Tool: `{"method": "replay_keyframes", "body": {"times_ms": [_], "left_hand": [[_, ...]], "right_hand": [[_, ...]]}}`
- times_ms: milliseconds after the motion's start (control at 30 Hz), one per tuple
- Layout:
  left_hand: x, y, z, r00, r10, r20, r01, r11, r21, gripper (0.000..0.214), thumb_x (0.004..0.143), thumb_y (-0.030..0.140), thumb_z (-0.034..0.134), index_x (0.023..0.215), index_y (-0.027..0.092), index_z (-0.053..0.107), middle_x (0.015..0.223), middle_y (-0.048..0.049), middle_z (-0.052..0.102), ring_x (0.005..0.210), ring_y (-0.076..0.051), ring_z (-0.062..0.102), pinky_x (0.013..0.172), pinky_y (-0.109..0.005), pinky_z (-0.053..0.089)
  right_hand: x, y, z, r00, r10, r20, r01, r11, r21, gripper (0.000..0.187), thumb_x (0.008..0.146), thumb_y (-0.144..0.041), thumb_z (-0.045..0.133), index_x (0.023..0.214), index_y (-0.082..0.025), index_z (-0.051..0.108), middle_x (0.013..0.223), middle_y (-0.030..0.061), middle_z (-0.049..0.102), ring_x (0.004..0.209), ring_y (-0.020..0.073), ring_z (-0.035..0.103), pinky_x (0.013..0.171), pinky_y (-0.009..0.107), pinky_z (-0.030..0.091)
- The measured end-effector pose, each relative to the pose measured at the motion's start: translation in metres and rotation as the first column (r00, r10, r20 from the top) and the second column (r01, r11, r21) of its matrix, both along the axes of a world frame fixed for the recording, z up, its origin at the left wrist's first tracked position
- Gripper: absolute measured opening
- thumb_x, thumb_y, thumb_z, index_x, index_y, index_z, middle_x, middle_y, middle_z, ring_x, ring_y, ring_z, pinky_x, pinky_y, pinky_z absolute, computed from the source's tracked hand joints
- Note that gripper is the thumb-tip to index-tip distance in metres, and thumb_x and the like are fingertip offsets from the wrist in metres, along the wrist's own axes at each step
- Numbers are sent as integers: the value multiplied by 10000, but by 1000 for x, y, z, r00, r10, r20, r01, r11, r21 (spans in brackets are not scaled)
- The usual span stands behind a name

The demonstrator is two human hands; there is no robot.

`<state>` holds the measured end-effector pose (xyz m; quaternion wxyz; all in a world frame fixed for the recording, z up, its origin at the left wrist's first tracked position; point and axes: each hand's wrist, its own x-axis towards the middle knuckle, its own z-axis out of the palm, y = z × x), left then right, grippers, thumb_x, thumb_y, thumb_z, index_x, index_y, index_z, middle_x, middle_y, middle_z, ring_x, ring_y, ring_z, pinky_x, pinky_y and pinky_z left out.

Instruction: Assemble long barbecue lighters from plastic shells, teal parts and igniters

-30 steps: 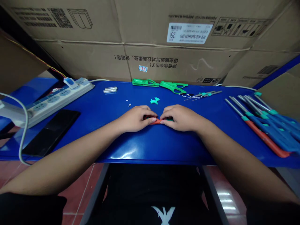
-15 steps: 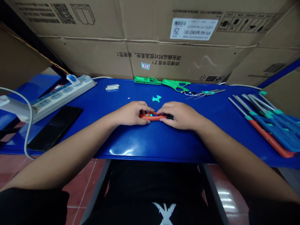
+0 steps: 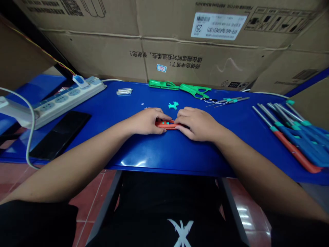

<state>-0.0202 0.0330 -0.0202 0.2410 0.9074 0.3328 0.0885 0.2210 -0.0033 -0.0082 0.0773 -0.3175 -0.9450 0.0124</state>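
An orange lighter casing (image 3: 167,125) with small teal parts on it lies across the middle of the blue table, between my two hands. My left hand (image 3: 147,121) grips its left end, thumb in front and fingers behind. Around the right end my right hand (image 3: 196,124) is closed, hiding that part. Just beyond the casing sits a small teal plastic piece (image 3: 173,105). Two green casing halves (image 3: 163,84) rest farther back against the carton, and metal rods with teal collars and white wires (image 3: 228,101) lie to their right.
Several long-tube lighters (image 3: 295,133) with blue or orange handles lie at the right. On the left are a white power strip (image 3: 72,97) and a black phone (image 3: 61,134). Silver cylinders (image 3: 124,91) lie at the back left. A large carton (image 3: 102,51) stands behind the table.
The view has tilted slightly, shifting everything a little. My right hand's fingers have moved slightly on the casing's right end. Both hands still grip it.
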Motion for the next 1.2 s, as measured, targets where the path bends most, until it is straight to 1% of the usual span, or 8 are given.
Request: {"method": "replay_keyframes", "body": {"times_ms": [200, 533, 667, 767, 867, 1000, 1100, 1200], "left_hand": [[1, -1, 0, 1000, 10, 12, -11, 1000, 12, 487, 785, 363, 714, 1260, 259, 697, 1004, -45, 662, 940, -206, 623, 853, -296, 449], [-1, 0, 2, 1000, -19, 5, 20, 999, -31, 530, 781, 362, 733, 1292, 238, 662, 1063, -51, 652, 948, -191, 622, 834, -274, 451], [-3, -2, 4, 999, -49, 4, 49, 999, -12, 540, 796, 375, 731, 1307, 221, 650, 1070, -60, 649, 950, -188, 630, 852, -277, 455], [-4, -2, 5, 997, -73, 30, 74, 997, -35, 471, 873, 401, 649, 1301, 205, 654, 1088, -74, 666, 955, -187, 638, 850, -276, 463], [-3, -2, 5, 1000, -12, 22, 14, 996, -90, 374, 936, 368, 546, 1232, 192, 693, 1088, -78, 690, 910, -175, 651, 800, -265, 474], [0, -3, 5, 999, 53, -12, -54, 994, -99, 331, 879, 303, 594, 1160, 176, 714, 1037, -73, 699, 820, -160, 650, 718, -249, 476], [1, -4, 5, 998, 58, -7, -59, 991, -118, 326, 867, 311, 604, 1140, 166, 708, 1000, -66, 695, 797, -148, 642, 688, -234, 473], [0, -4, 6, 999, 48, -5, -48, 990, -129, 326, 871, 328, 603, 1139, 170, 702, 991, -59, 686, 796, -142, 633, 692, -232, 468]], "right_hand": [[-4, -1, 2, 998, -58, 33, 54, 994, 99, 340, 1021, -308, 397, 1051, -126, 682, 1039, 136, 646, 937, 258, 527, 786, 364, 351], [0, 0, -1, 998, -51, -19, 50, 996, -72, 303, 1012, -342, 449, 1066, -162, 687, 1027, 99, 674, 905, 216, 595, 750, 316, 374], [0, 0, -3, 992, -78, -96, 57, 978, -202, 216, 945, -319, 559, 1022, -192, 716, 1031, 73, 669, 876, 191, 599, 691, 291, 366], [-1, 0, -6, 985, -116, -125, 79, 960, -269, 163, 895, -276, 619, 984, -193, 727, 990, 62, 661, 869, 183, 598, 698, 281, 375], [-2, 1, -8, 979, -151, -136, 104, 949, -299, 140, 905, -284, 633, 954, -188, 722, 957, 60, 664, 865, 182, 597, 718, 281, 393], [-7, 0, -8, 947, -278, -164, 200, 903, -379, 240, 855, -280, 724, 1069, -178, 683, 948, 46, 700, 829, 171, 611, 710, 270, 413], [-11, -2, -4, 929, -355, -108, 293, 880, -373, 173, 839, -297, 754, 940, -162, 717, 882, 50, 697, 790, 168, 601, 695, 272, 403], [-14, -4, -1, 931, -363, -36, 337, 895, -293, 180, 852, -339, 746, 848, -159, 736, 846, 58, 677, 781, 174, 574, 672, 283, 372]]}}
